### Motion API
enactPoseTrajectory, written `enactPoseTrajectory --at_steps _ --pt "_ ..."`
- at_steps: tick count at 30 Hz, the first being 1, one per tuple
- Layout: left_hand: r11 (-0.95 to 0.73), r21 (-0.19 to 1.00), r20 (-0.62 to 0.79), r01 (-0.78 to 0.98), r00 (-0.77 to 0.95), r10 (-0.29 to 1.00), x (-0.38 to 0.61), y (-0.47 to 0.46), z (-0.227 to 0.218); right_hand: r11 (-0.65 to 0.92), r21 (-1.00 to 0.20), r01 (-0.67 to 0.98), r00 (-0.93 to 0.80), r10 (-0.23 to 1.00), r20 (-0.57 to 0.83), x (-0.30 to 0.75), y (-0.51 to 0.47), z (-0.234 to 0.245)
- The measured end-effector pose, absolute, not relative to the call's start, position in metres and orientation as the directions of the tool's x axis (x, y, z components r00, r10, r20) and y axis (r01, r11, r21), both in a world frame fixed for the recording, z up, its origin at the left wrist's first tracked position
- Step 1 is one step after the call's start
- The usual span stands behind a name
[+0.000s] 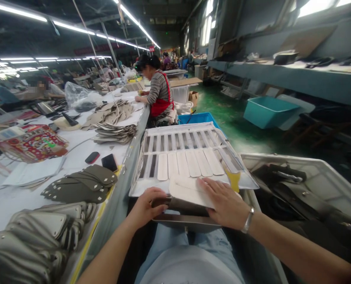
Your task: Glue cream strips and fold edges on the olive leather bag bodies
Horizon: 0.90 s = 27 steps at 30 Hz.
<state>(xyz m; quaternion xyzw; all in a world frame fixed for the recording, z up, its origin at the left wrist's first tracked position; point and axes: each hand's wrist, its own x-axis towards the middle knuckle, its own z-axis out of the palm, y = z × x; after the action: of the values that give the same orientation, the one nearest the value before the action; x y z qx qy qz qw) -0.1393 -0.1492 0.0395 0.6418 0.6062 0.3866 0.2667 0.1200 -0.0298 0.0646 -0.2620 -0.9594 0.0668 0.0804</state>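
Held low over the lap, between the left hand [145,207] and the right hand [227,203]: a pale panel [188,189], with a brown layer [181,205] under it. Long axis running from left to right, across the body, and dipping a little toward the right end. Nearer to the right hand, even partly covered by it; just to the right of the left fingertips. Left fingers and thumb clamped on the left end of the brown layer. Right fingers laid over the pale face, thumb bent at the near edge, so apparently closed on the pale panel; cannot tell how firmly. Just beyond the 2 hands, a slotted frame [147,187] with pale strips [193,163], pointing away from the body, therefore crosswise to the panel. Cannot tell any contact between panel and frame. On the bench [77,157] to the left, dark grey pieces [82,183], well apart from the fingers.
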Motion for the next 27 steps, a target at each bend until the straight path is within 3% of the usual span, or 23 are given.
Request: enactPoseTrajectory --at_steps 6,10,15,20,24,27 --pt "-0.100 0.533 0.161 0.840 0.016 0.987 -0.141 -0.157 0.035 0.896 -0.207 0.394 -0.909 0.413 0.059 0.101 -0.040 0.059" --pt "-0.034 0.447 0.158 0.894 -0.042 0.987 -0.142 -0.156 0.024 0.906 -0.214 0.364 -0.927 0.374 0.007 0.095 -0.033 0.058" --pt "0.031 0.496 0.185 0.868 -0.140 0.973 -0.149 -0.161 0.014 0.917 -0.229 0.327 -0.943 0.331 -0.021 0.084 -0.029 0.053" --pt "0.181 0.676 0.098 0.715 -0.330 0.939 -0.149 -0.182 0.008 0.918 -0.219 0.330 -0.939 0.344 0.028 0.077 -0.036 0.047" --pt "0.259 0.752 0.018 0.606 -0.412 0.911 -0.141 -0.192 0.011 0.923 -0.101 0.371 -0.911 0.383 0.152 0.074 -0.040 0.039" --pt "0.253 0.723 0.000 0.642 -0.366 0.931 -0.137 -0.192 0.017 0.953 0.006 0.302 -0.939 0.297 0.174 0.074 -0.042 0.034"
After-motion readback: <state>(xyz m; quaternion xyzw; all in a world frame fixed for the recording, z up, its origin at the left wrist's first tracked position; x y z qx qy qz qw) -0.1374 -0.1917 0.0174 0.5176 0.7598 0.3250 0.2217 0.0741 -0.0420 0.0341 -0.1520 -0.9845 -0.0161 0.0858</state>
